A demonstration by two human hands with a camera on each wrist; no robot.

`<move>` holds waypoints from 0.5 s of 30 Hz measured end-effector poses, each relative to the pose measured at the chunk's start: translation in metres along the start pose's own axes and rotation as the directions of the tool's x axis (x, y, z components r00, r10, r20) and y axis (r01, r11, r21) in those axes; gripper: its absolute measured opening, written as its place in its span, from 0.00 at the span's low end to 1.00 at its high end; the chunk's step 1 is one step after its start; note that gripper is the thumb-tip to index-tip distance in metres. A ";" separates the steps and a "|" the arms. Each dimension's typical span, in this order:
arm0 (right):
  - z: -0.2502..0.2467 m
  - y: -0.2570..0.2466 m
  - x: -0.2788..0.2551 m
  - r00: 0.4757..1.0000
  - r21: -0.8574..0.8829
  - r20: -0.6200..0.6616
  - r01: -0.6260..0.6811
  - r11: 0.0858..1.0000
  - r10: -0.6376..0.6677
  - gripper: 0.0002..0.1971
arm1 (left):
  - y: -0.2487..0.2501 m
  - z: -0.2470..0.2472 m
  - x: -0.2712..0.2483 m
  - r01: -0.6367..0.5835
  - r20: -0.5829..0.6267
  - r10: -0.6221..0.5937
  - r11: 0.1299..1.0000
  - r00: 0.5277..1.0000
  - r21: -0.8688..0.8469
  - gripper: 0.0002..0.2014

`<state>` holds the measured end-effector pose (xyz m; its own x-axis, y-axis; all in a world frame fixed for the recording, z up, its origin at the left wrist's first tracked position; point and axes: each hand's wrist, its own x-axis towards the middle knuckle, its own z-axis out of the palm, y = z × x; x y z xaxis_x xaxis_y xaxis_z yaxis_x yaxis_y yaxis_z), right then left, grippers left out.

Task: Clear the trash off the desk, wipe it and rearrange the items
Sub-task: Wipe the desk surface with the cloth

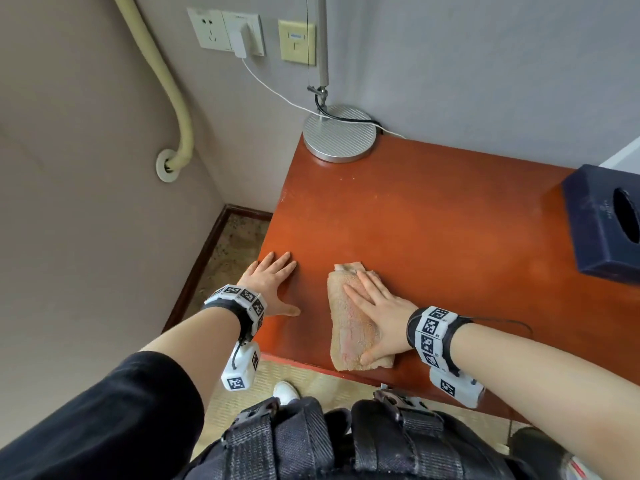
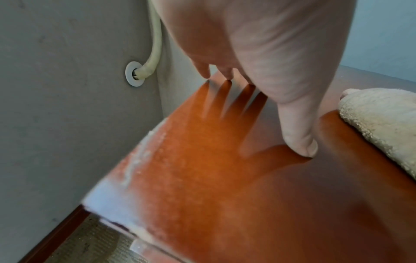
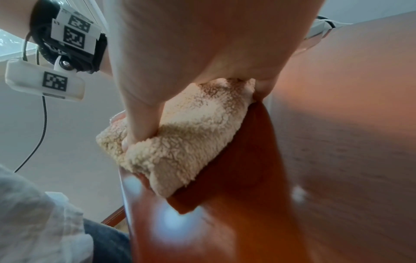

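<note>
A folded beige terry cloth (image 1: 349,337) lies near the front edge of the red-brown desk (image 1: 433,220). My right hand (image 1: 377,310) lies flat on top of it, fingers straight and pointing toward the back left. In the right wrist view the right hand (image 3: 202,35) presses its thumb into the cloth (image 3: 186,142). My left hand (image 1: 273,284) rests palm down on the desk's front left corner, fingers spread and holding nothing. The left wrist view shows the left hand (image 2: 258,44) with its fingertips on the wood (image 2: 225,178) and the cloth (image 2: 382,113) to its right.
A round metal lamp base (image 1: 339,133) with its pole and cables stands at the desk's back left corner. A dark blue tissue box (image 1: 602,223) sits at the right edge. Walls close in behind and to the left, with floor below the desk's left edge.
</note>
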<state>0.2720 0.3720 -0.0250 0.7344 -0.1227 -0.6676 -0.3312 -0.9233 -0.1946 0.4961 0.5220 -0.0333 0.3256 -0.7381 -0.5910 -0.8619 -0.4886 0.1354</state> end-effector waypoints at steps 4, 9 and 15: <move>-0.007 -0.025 0.013 1.000 0.026 -0.010 -0.010 1.000 0.010 0.67 | -0.023 0.004 -0.006 -0.012 -0.013 0.012 1.000 1.000 -0.014 0.52; -0.016 -0.057 0.031 1.000 0.069 -0.020 -0.018 0.997 0.019 0.67 | -0.041 0.007 -0.013 -0.031 -0.026 0.030 0.999 0.999 -0.039 0.50; -0.025 -0.088 0.053 0.998 0.099 -0.064 -0.002 0.995 0.009 0.66 | -0.055 -0.001 -0.025 -0.026 -0.195 -0.037 0.949 0.980 -0.314 0.29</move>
<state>0.3546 0.4373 -0.0257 0.7679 -0.1538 -0.6218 -0.3898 -0.8826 -0.2630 0.5360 0.5667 -0.0252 0.4268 -0.7958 -0.4296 -0.7047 -0.5904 0.3936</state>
